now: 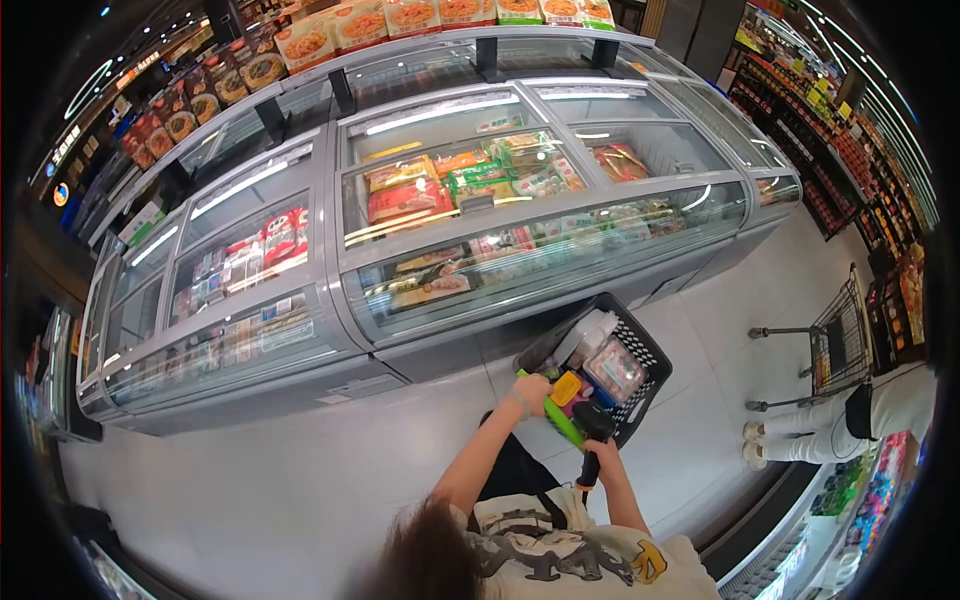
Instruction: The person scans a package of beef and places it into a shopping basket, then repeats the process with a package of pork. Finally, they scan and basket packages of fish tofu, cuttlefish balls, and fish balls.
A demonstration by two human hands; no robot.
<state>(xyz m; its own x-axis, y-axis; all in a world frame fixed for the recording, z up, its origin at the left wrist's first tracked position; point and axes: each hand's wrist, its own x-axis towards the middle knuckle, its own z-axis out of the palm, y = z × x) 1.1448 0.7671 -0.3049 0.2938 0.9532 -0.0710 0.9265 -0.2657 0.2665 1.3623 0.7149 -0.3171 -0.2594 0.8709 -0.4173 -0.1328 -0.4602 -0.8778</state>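
My left hand (pixel 533 393) is closed around the left end of a green handle (pixel 565 424). This handle belongs to a black shopping basket (pixel 655 372) in front of me. My right hand (pixel 602 452) is closed at the handle's right end, on a black hand-held device (pixel 588 472) with an orange band, whose kind I cannot make out. A dark rounded part (pixel 595 421) sticks up just past that hand. Inside the basket lie a clear plastic food box (pixel 614 370), a white container (pixel 590 335) and a yellow item (pixel 566 388) near my left hand.
Long glass-topped freezers (pixel 440 335) stand ahead, holding packaged frozen food. Food packets (pixel 410 18) line the shelf above. At the right are a metal shopping cart (pixel 838 335) and a person in light clothes (pixel 820 420). Stocked shelves (pixel 800 130) rise behind them.
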